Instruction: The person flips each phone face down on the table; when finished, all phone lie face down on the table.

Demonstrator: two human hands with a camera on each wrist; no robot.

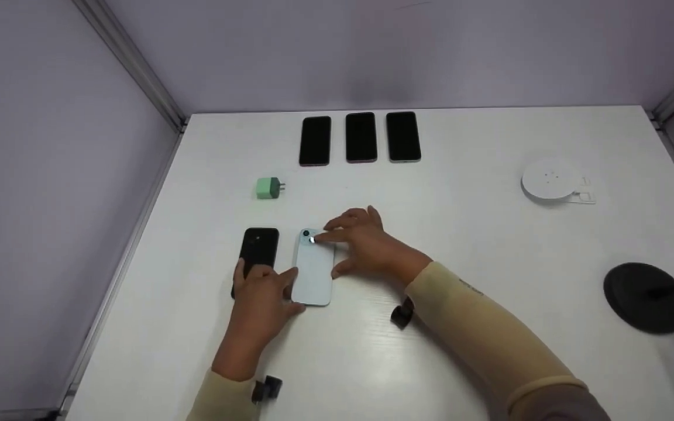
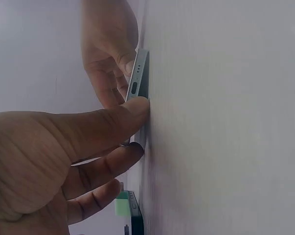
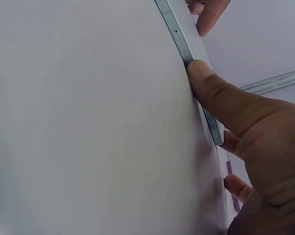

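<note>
Beside a black rectangular phone [image 1: 261, 248] on the white tabletop [image 1: 466, 210], the left hand [image 1: 260, 301] pinches, between thumb and finger, the lower end of a pale blue, camera-up rectangular phone [image 1: 313, 275], its upper part clamped by the right hand [image 1: 366, 245].

Pale phone [image 1: 313, 275] — partly covered, stand [image 1: 647, 298] — cut off

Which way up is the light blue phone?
The phone lies face down: its back and round camera lens show on top.
</note>
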